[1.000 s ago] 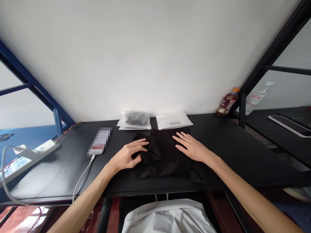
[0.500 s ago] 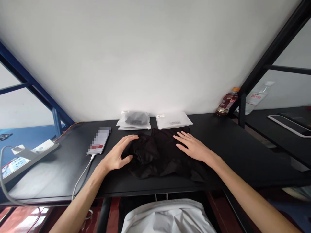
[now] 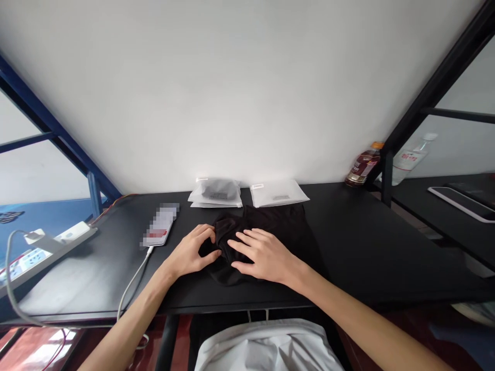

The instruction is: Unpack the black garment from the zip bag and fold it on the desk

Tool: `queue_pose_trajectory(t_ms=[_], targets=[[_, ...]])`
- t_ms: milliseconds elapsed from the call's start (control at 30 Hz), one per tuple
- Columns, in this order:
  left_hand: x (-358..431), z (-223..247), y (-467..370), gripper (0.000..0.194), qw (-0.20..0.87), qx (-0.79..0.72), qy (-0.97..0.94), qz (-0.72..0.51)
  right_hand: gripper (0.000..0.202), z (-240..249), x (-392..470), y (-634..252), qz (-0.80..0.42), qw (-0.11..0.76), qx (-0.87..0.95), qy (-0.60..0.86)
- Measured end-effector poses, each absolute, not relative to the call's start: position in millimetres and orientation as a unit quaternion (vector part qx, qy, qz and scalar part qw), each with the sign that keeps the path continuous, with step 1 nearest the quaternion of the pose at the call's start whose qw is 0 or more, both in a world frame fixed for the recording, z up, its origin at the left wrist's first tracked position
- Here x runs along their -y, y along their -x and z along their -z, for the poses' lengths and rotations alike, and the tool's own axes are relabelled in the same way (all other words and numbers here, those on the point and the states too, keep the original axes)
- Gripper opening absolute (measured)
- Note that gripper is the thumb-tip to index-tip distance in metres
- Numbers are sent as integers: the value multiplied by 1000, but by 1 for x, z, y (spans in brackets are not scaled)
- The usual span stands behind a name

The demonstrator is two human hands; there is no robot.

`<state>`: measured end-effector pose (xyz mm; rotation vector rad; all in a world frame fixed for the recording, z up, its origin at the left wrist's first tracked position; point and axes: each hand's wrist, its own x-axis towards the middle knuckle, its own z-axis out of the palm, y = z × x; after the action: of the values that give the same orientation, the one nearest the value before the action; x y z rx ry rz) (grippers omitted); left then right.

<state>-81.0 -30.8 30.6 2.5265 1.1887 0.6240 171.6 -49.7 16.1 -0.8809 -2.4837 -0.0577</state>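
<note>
A black cloth (image 3: 286,221) lies crumpled on the black desk (image 3: 363,247), its left part bunched up. At that bunched left end is my left hand (image 3: 193,251), thumb and fingers apart and curved, the tips touching the fabric. My right hand (image 3: 263,255) rests palm down across the middle of the cloth with its fingers spread. Behind the cloth, near the wall, lie a frosted zip bag (image 3: 216,192) with something dark in it and a second, paler frosted bag (image 3: 279,193).
A phone (image 3: 160,226) on a white cable (image 3: 131,283) lies left of my left hand. Farther left is a power strip (image 3: 50,252). A dark drink bottle (image 3: 363,166) leans at the back right, beside a clear bottle (image 3: 410,159) beyond the frame.
My right hand has moved left from the cloth's right side to its middle. My left hand has shifted slightly, its fingers more curved. The cloth's front right part has drawn in.
</note>
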Motion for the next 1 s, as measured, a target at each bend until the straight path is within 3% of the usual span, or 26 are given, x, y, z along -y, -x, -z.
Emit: queue_pose_trajectory(t_ms=[167,433,700,833,933,1000], targets=[[29,-29,82,16,149,-403,-877,-215,17,-6,44,-172,29,248,902,352],[29,-29,82,12,134,-410,-876,-217,21,-9,54,-235,45,295,808,508],[26,-31,80,6,123,-408,-877,-223,24,0,69,-279,19,313,784,535],[26,-30,81,21,121,-443,-858,-228,33,-8,67,-271,11,319,795,516],[28,-31,80,44,125,-441,-857,-234,41,-9,63,-259,13,289,820,494],[28,-32,78,47,124,-413,-874,-224,39,-5,59,-254,10,265,834,484]])
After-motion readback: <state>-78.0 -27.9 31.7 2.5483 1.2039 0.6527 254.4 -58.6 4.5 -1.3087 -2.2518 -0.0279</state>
